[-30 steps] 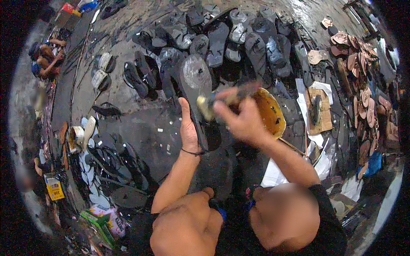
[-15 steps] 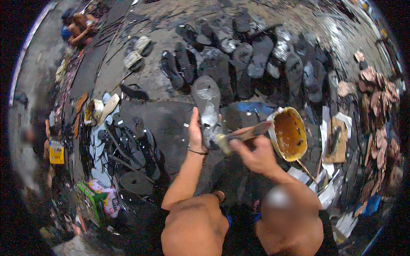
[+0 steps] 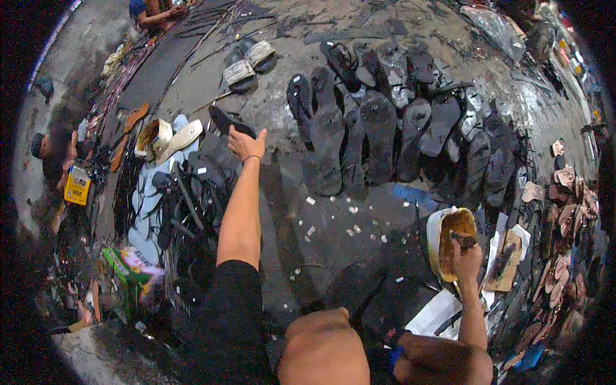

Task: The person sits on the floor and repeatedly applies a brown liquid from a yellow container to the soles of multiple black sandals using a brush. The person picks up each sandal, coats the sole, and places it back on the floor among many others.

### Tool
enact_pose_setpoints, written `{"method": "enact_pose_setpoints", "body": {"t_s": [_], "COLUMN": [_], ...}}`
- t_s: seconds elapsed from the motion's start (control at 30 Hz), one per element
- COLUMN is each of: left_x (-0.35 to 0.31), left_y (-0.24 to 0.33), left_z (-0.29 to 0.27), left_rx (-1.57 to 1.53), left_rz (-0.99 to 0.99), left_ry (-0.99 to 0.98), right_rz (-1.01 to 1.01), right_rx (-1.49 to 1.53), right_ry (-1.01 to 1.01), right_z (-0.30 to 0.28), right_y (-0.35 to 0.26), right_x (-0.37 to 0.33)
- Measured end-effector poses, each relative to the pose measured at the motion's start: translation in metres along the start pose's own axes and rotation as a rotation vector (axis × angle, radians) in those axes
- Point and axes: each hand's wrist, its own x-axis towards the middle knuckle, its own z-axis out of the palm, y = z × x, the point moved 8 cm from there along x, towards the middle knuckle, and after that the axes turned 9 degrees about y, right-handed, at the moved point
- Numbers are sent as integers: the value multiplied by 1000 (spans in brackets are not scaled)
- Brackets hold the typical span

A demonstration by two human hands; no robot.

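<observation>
Presently: left hand (image 3: pixel 245 146), thumb spread from the fingers, at the near end of a black sandal (image 3: pixel 224 119) just beyond it, probably light, bendable and best held by its side edges; right hand (image 3: pixel 468 260), closed around a brush (image 3: pixel 462 240) within a brown-coated tub (image 3: pixel 435 244).

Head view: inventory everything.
sandals: many, black, upper centre
banded sandals: two, black, whitish, upper left
lone sandal: one, black, upper left
tub: one, whitish, right
brush: one, dark, at tub
pot: one, whitish, left
sole: one, cream, by pot
box: one, yellow, left
package: one, green and pink, left
pieces: many, tan, right
sheets: several, white, right
people: two, one in blue, left
left hand: one, bare, at lone sandal
right hand: one, bare, holding brush
</observation>
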Motion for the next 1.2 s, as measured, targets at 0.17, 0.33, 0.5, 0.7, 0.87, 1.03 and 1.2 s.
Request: {"method": "enact_pose_setpoints", "body": {"t_s": [0.17, 0.33, 0.5, 0.7, 0.87, 1.03, 1.2], "left_x": [94, -98, -299, -312, -353, -389, -367], "left_y": [-111, 28, -33, -10, 46, 111, 144], "left_z": [-50, -159, -226, -263, -231, -168, -110], "left_rx": [-226, -1334, -767, -200, -581, -424, -498], "left_rz": [-226, -500, -424, 467, 708, 1153, 725], "left_ry": [276, -626, -1281, -650, -1006, -944, -1161], "right_rz": [13, -26, 78, 98, 377, 250, 107], "right_rx": [182, -384, -225, -334, 472, 813, 976], "right_ry": [112, -295, -263, -742, -524, -344, -177], "right_z": [-25, -50, -63, -37, -49, -55, -47], "right_y": [-37, 10, 7, 62, 20, -39, -95], "right_x": [-10, -63, -70, -120, -109, -78, -26]}}
